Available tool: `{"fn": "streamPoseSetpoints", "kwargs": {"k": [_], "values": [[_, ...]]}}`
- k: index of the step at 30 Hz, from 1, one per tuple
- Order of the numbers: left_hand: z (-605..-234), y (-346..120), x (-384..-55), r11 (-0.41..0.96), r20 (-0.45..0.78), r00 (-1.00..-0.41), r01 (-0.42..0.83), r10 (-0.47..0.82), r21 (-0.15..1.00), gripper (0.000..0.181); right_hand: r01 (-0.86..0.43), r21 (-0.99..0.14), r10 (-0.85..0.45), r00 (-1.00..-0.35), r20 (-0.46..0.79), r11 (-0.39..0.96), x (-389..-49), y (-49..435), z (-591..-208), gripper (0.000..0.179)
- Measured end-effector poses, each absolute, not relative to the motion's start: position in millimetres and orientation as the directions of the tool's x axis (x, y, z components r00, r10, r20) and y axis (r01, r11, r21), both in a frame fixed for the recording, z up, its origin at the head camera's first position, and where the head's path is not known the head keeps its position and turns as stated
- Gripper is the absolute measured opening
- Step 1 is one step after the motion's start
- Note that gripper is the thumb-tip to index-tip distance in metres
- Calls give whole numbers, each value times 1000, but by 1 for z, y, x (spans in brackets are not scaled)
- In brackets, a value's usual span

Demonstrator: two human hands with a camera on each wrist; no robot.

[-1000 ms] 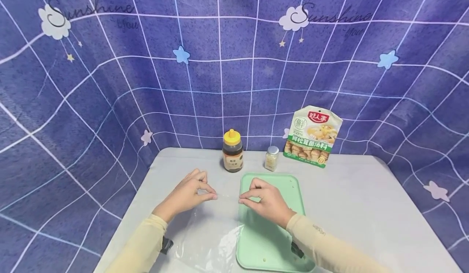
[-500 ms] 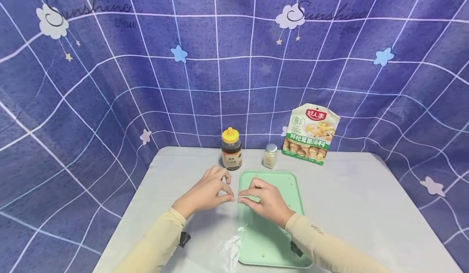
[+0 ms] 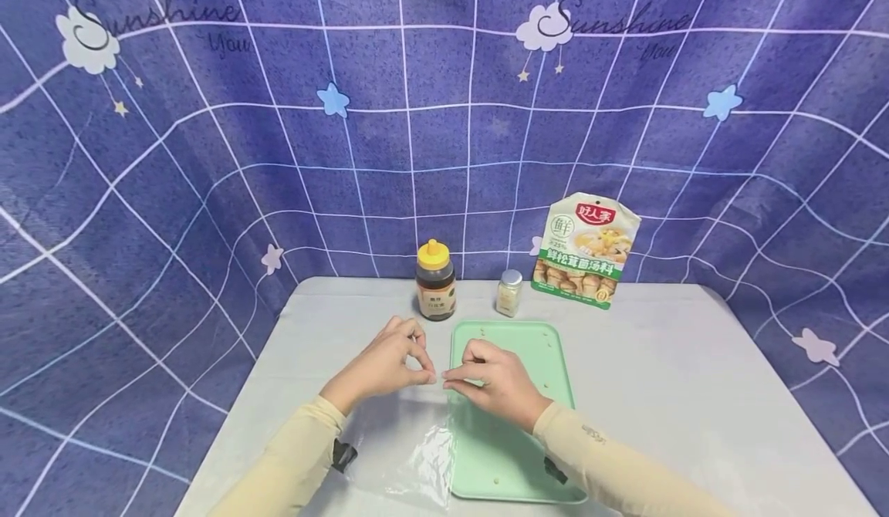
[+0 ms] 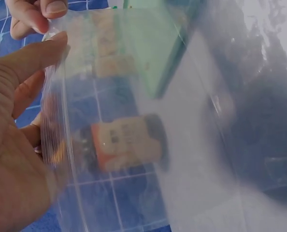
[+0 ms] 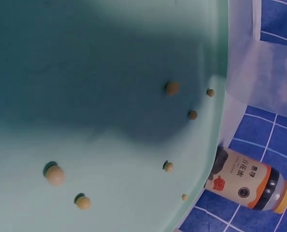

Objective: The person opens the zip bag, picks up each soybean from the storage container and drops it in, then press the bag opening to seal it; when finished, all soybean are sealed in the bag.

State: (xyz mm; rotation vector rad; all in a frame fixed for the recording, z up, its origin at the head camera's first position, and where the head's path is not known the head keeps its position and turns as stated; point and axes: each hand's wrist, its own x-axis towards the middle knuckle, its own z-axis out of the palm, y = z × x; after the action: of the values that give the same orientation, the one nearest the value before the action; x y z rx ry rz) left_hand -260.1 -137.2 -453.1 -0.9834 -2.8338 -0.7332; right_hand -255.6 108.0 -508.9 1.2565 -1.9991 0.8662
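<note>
In the head view my left hand (image 3: 385, 363) and right hand (image 3: 496, 382) meet fingertip to fingertip over the left edge of a green tray (image 3: 500, 455). Between them hangs a clear zip bag (image 3: 417, 447), spread down over the table and slightly over the tray. The left wrist view shows the bag's ridged zip edge pinched between my left thumb and fingers. Right-hand fingertips (image 4: 56, 7) pinch its corner close by. No contents can be made out through the film. The right wrist view looks onto the tray, where several small round beige bits (image 5: 55, 175) lie; that hand is out of its frame.
Behind the hands stands a dark squeeze bottle with a yellow cap (image 3: 436, 282). A small glass jar with a silver lid (image 3: 509, 293) is beside it. To the right, a green-and-white soup seasoning pouch (image 3: 586, 251) leans against the blue checked curtain (image 3: 375, 139).
My left hand has moved right along the bag's edge to the right hand, then drawn back slightly. The right hand has kept its pinch nearly in place.
</note>
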Motion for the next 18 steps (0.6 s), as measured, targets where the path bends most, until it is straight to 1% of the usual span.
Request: {"fn": "streamPoseSetpoints", "kwargs": {"k": [9,13,16,18], "values": [[-455,-138,-258,703,175,-824,554,538,446,15,-887,-256,-512,-435,741,384,-251,106,-512,16],[-455,-138,-259,687,125,-834,518,537,509,10,-879,-275,-516,-456,725,389,-249,105,-514,14],[-455,-139,-260,665,84,-826,504,557,552,6,-876,-291,-521,-466,715,384,-248,104,-517,12],[-456,-139,-260,665,72,-818,511,570,545,7,-875,-301,-521,-471,712,379,-247,104,-519,10]]}}
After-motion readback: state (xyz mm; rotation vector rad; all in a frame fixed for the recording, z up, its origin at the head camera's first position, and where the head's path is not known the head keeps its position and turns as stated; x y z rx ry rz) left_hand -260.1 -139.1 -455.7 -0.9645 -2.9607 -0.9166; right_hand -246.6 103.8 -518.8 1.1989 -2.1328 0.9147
